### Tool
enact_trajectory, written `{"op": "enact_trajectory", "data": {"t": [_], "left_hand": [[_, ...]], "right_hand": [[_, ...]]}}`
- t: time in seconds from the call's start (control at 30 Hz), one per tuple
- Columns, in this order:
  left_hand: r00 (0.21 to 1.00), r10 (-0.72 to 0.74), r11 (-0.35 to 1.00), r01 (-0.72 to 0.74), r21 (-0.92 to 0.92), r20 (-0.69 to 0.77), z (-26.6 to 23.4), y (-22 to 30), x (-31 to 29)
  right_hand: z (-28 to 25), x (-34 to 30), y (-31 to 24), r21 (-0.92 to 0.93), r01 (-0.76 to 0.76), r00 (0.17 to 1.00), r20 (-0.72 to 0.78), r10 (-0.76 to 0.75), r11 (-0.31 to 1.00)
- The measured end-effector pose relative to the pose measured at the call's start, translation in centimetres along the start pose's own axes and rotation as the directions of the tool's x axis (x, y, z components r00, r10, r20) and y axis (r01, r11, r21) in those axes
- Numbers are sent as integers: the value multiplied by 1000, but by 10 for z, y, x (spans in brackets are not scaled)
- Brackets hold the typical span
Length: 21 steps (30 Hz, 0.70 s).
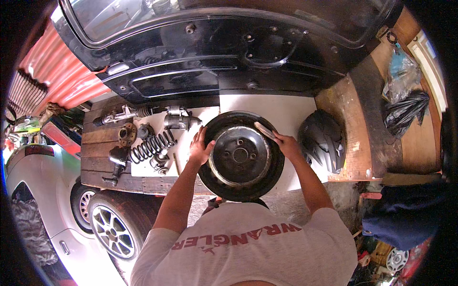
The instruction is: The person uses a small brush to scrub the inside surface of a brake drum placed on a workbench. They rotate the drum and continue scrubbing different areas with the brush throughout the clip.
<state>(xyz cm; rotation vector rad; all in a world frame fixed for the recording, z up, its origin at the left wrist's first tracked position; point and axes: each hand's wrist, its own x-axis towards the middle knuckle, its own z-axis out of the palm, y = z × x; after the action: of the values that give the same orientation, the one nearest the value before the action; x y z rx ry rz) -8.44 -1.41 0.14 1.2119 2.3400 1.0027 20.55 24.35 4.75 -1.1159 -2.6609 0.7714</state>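
Note:
A black steel wheel rim (241,155) with a worn, pale inner ring leans in front of me at the bench's near edge. My left hand (201,147) grips its left side, fingers along the outer lip and thumb over the inner side. At the upper right of the rim, my right hand (287,144) is closed on a slim, pale, flat tool (265,130). The tool's tip lies against the rim's dark inner wall. What kind of tool it is, I cannot tell.
Left on the bench (99,164) lie a coil spring shock absorber (150,147), a wheel hub (127,135) and a starter motor (177,121). A black helmet (324,140) sits to the right. Behind stands a black car panel (214,57). Low left are a spoked wheel (113,231) and a white car (52,200).

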Motion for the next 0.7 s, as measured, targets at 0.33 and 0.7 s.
{"op": "enact_trajectory", "data": {"t": [0.33, 0.7], "left_hand": [[1000, 21, 998, -20, 53, -18, -1, 7, 2], [999, -31, 999, 30, -38, -11, 1, 2, -2]], "right_hand": [[-10, 44, -50, -259, 75, 993, 108, -48, 963], [-22, -41, -14, -79, -132, 991, 26, 134, 988]]}}
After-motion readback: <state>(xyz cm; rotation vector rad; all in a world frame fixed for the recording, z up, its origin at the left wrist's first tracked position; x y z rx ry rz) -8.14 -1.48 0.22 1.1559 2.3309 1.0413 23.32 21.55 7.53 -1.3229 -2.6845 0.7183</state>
